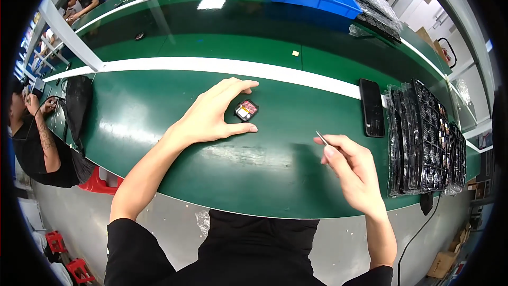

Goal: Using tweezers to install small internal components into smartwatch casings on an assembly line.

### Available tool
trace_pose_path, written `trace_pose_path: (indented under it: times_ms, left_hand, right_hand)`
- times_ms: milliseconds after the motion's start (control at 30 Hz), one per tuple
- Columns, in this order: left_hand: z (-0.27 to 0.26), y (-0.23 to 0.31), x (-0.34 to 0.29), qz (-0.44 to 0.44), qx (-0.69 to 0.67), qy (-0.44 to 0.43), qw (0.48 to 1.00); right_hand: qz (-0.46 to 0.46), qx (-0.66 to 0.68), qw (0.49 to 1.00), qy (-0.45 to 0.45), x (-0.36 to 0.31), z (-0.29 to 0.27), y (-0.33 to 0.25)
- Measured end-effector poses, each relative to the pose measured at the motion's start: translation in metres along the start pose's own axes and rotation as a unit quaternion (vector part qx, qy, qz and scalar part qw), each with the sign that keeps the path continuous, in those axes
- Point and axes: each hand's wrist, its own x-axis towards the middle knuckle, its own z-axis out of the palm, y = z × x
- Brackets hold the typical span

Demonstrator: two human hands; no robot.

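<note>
On the green tabletop [132, 143] lies a small black square casing, like a watch body [246, 110], with its inside showing reddish, yellow and silvery parts. My left hand [209, 114] is open beside it. Its thumb and fingers are spread around the casing, and I see no clear contact. Farther right, my right hand [352, 169] is closed on a thin pointed metal tool [321, 137], held between thumb and fingers. The tool's tip points up and to the left, apart from the casing. Most of the tool's length is hidden in my grip.
A black phone [372, 108] lies at the right, beside stacked black trays [418, 143] in clear plastic. A white rail [211, 64] crosses behind my hands. Beyond it stands a blue bin [317, 1] with dark parts. At the left sits another person [45, 148].
</note>
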Motion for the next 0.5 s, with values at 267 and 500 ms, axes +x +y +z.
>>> trace_pose_path:
  times_ms: [267, 500]
  left_hand:
    - [-0.011, -0.020, -0.005, 0.025, -0.002, -0.025, 0.999]
    - [-0.022, -0.016, 0.000, 0.038, 0.070, -0.028, 0.996]
  right_hand:
    - [0.009, 0.099, 0.995, -0.033, 0.090, 0.060, 0.032]
    - [-0.042, 0.120, 0.992, 0.018, 0.087, 0.069, 0.060]
